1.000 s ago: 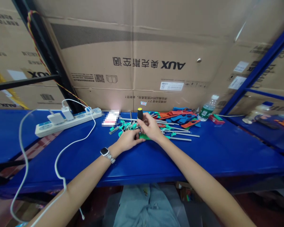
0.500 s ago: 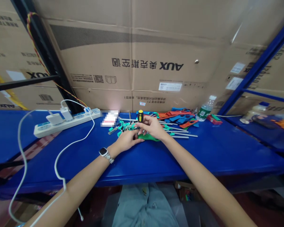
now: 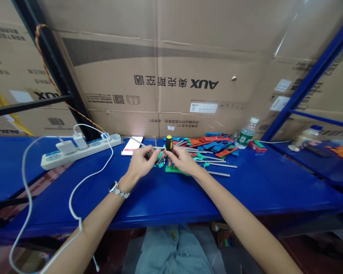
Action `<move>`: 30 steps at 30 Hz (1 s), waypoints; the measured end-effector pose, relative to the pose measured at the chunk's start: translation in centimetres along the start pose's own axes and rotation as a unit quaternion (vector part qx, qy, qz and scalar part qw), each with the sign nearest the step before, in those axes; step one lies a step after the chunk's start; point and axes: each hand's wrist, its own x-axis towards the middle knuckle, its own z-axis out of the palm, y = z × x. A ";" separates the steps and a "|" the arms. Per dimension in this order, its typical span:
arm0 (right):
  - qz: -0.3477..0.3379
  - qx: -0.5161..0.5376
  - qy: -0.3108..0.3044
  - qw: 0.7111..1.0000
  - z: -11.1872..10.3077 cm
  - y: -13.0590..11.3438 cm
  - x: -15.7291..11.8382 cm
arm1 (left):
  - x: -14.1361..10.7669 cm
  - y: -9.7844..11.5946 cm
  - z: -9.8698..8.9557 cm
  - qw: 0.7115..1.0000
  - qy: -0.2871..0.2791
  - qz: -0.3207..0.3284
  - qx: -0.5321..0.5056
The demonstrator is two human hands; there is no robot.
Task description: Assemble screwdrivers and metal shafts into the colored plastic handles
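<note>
A small screwdriver with a yellow-and-black handle (image 3: 169, 143) stands upright, handle up, in the closed fingers of my right hand (image 3: 183, 160). Its tip is hidden. My left hand (image 3: 143, 161) is pinched just to the left of it; what lies between its fingers is hidden. A thin metal rod (image 3: 136, 141) slants out behind that hand, and I cannot tell whether the hand holds it. Below my right fingers lies a green plastic piece (image 3: 177, 170). Small turquoise parts (image 3: 161, 161) and several metal rods (image 3: 217, 161) lie around and behind my hands.
Orange and blue plastic pieces (image 3: 211, 142) are heaped at the back, beside a water bottle (image 3: 247, 133) and a red box (image 3: 258, 147). A white phone (image 3: 130, 147) lies behind my left hand. A power strip (image 3: 82, 151) with white cables sits left. Cardboard boxes (image 3: 174, 49) stand behind.
My left hand has lifted off the green piece and shifted left, its fingers now pinched. The slanting rod now shows across the phone. My right hand stays on the screwdriver.
</note>
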 end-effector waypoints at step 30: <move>0.058 0.112 0.150 0.981 1.6 -0.2 0.4 | 2.9 3.4 2.7 0.981 0.031 0.123 -0.148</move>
